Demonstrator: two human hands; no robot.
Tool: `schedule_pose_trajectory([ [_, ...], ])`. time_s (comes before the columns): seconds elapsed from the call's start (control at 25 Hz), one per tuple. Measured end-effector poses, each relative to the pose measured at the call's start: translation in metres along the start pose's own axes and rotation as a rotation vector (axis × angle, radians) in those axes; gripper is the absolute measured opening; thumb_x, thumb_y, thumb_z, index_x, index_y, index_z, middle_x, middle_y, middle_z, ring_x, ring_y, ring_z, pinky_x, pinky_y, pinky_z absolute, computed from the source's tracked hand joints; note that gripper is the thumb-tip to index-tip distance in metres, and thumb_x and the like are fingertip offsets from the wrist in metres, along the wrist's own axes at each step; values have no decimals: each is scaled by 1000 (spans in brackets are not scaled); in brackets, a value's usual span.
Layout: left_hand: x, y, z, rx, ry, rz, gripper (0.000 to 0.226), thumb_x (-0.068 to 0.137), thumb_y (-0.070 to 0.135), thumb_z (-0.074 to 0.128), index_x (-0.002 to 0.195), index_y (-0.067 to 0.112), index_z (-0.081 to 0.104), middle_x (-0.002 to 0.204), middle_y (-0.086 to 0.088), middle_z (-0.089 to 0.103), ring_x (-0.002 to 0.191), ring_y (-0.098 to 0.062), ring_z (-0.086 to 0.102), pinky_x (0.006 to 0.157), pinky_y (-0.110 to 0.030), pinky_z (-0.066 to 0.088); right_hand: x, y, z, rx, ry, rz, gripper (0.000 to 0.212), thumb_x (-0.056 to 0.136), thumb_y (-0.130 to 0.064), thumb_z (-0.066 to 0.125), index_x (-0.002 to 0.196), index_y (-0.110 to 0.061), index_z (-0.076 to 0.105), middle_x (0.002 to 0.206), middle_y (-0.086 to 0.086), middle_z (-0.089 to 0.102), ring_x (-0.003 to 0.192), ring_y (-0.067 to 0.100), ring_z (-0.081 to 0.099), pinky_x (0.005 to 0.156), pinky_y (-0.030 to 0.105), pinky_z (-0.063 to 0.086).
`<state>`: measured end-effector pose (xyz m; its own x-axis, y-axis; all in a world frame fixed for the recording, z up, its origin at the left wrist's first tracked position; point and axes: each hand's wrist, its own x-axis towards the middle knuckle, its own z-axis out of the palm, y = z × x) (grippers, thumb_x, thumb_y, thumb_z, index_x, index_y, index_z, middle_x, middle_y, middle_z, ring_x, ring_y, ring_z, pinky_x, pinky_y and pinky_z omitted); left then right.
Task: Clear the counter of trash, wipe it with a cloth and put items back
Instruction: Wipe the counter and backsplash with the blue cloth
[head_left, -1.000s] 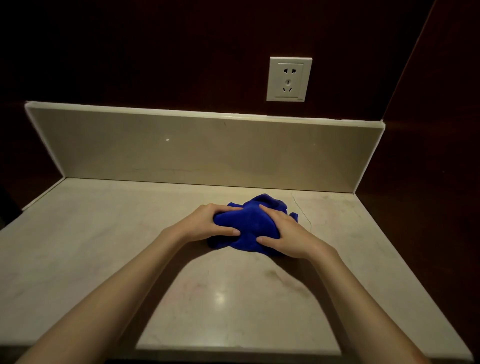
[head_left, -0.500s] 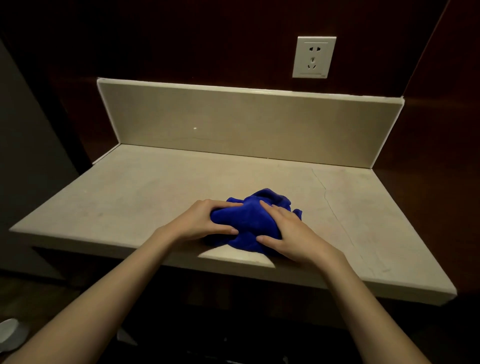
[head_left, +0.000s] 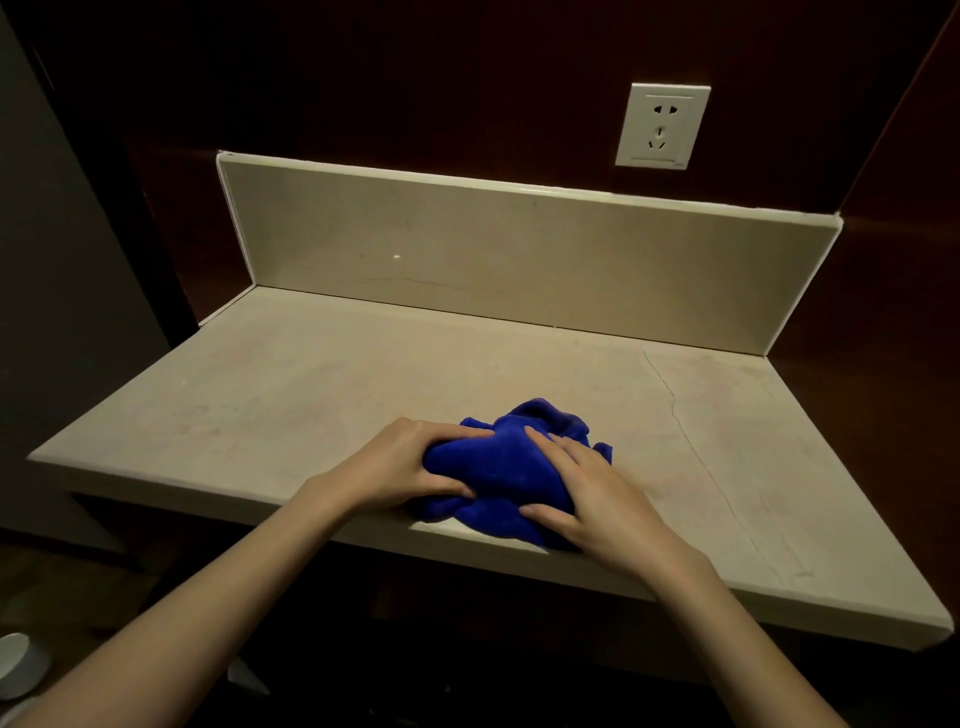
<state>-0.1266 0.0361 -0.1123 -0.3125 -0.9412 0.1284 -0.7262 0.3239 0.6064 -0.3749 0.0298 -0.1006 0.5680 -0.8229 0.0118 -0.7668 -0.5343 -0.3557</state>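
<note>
A bunched-up blue cloth (head_left: 501, 475) lies on the beige stone counter (head_left: 291, 395), close to its front edge. My left hand (head_left: 397, 465) grips the cloth's left side, fingers over the top and thumb underneath at the front. My right hand (head_left: 582, 488) lies on the cloth's right side, fingers stretched across the top and thumb curled against its front fold. Nothing else sits on the counter surface.
A low stone backsplash (head_left: 519, 260) runs along the counter's back. A white wall socket (head_left: 662, 126) is above it on the dark wall. A hairline crack (head_left: 675, 415) crosses the counter's right part. A white round object (head_left: 13, 662) sits on the floor at lower left.
The view has pulled back, so the counter's front edge and the floor now show. Both hands have drawn the cloth toward the front edge, with the same hold.
</note>
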Motion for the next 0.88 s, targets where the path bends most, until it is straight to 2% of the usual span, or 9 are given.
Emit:
schedule_pose_trajectory([
  [0.32,46,-40,-30,-56,-48,16,56,75,32,80,127,36,59,113,16,68,103,4,61,88,-18,49,65,3,-3,85,9,12,75,90,-50,54,149,-39,10,153,-11,25,136,11,29,105,36,39],
  [0.68,126,-101,-71,-33,-98,53,56,74,35,80,126,32,60,114,14,68,104,-3,62,90,-27,51,163,15,-9,185,23,93,74,89,-46,59,149,-36,18,150,-10,31,133,12,35,106,40,39],
  [0.88,168,-127,-85,-27,-103,88,58,74,33,81,128,31,59,115,15,67,104,-1,61,89,-22,49,208,24,-9,239,50,144,75,88,-41,62,150,-32,20,151,-7,32,135,15,33,110,41,35],
])
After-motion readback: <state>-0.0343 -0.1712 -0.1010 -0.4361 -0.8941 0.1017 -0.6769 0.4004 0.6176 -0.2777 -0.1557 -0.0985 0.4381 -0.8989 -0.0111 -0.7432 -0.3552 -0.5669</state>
